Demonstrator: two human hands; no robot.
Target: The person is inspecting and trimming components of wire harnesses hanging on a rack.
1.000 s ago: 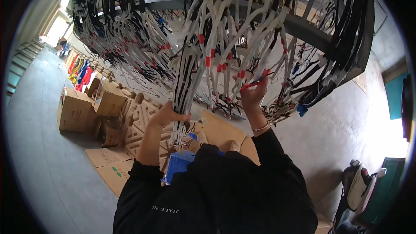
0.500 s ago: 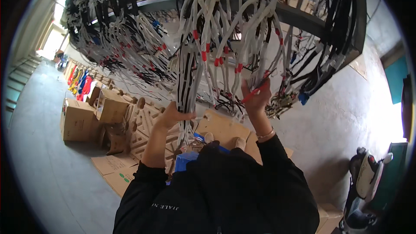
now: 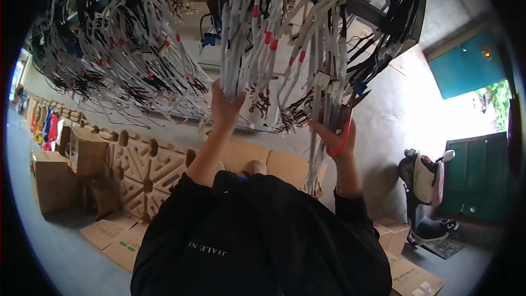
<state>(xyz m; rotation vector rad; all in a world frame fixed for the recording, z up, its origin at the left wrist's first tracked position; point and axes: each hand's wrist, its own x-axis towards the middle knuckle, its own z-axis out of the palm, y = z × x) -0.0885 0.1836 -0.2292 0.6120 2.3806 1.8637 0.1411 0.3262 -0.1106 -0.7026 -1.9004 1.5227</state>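
Many white and black sleeved wire harnesses, some with red bands, hang from a curved metal rack. My left hand (image 3: 226,107) is closed around the lower part of a white wire bundle (image 3: 234,68) in the middle. To its right, my right hand (image 3: 342,137) grips a long wire bundle (image 3: 316,159) whose loose ends hang below the fingers. The same hand holds red-handled scissors (image 3: 345,140), with their dark blades pointing up and to the right beside the wires. Fingers hide part of the handles.
The metal rack (image 3: 370,13) curves overhead. Cardboard boxes (image 3: 55,181) and a ribbed brown pallet (image 3: 145,175) stand at the left. Flattened cardboard (image 3: 285,167) lies below the wires. A scooter (image 3: 426,178) is parked by a green door (image 3: 476,175) at the right.
The view has turned to the right. My left hand has gone from a long hanging bundle to a shorter one. My right hand now grips a long bundle along with the scissors.
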